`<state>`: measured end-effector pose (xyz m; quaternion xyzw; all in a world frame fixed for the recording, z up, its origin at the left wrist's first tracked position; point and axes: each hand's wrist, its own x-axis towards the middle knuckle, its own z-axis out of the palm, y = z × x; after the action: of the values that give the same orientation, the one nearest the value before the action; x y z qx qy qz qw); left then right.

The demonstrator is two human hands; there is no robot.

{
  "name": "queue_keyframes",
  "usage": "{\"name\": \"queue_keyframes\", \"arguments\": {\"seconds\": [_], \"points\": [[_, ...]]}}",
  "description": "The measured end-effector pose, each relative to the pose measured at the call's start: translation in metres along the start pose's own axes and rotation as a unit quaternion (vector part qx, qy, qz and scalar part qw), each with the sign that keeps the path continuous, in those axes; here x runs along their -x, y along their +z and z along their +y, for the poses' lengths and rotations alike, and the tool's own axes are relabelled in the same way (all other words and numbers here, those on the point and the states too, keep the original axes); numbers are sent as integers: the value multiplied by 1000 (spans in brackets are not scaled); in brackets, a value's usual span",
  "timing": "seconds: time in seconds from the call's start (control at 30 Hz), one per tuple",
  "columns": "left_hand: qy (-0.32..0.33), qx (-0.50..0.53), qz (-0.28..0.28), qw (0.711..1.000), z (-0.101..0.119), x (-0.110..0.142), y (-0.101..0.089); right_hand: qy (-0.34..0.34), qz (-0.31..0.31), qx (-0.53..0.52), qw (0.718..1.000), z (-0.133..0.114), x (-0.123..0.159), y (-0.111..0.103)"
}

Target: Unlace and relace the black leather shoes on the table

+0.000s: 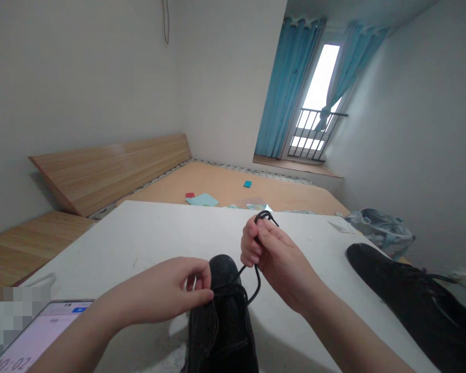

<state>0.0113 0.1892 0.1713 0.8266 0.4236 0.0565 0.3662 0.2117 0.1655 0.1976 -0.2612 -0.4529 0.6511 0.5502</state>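
Observation:
A black shoe (233, 336) stands on the white table in front of me, toe pointing away. My right hand (264, 241) is raised above and to the right of its toe, closed around a black shoelace (258, 280). One part of the lace loops over the fingertips, while two strands run down to the shoe. At the left edge of the lacing is my left hand (194, 287). Its thumb and forefinger pinch together where a lace strand ends at the fingertips; the exact grip is partly hidden.
A second black laced shoe (404, 295) lies on the right of the white table (171, 228). A phone (42, 331) showing a timer is at the lower left. Beyond the table are small papers (202, 200), a blue square (247, 184) and a clear plastic bag (384, 228).

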Motion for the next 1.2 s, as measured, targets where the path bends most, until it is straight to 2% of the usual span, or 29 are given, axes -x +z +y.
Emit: {"name": "queue_keyframes", "arguments": {"seconds": [0.1,0.27,0.5,0.7,0.93,1.07,1.2], "points": [[-14,-27,-29,999,-2,2,0,9,-12,-6,1000,-1,2,3],[-9,-30,-33,999,0,-2,3,21,-24,0,999,0,3,3],[4,4,-17,1000,-3,-5,6,11,-19,75,997,6,2,0],[2,72,-34,997,-4,-6,7,35,-27,109,993,11,1,-2],[14,33,10,999,-6,-11,4,85,-55,52,993,14,3,-3],[13,44,-15,999,-4,-11,4,128,-74,-5,989,-1,11,2],[24,24,-1,999,-4,-15,11,157,-102,-85,979,-19,22,10]]}}
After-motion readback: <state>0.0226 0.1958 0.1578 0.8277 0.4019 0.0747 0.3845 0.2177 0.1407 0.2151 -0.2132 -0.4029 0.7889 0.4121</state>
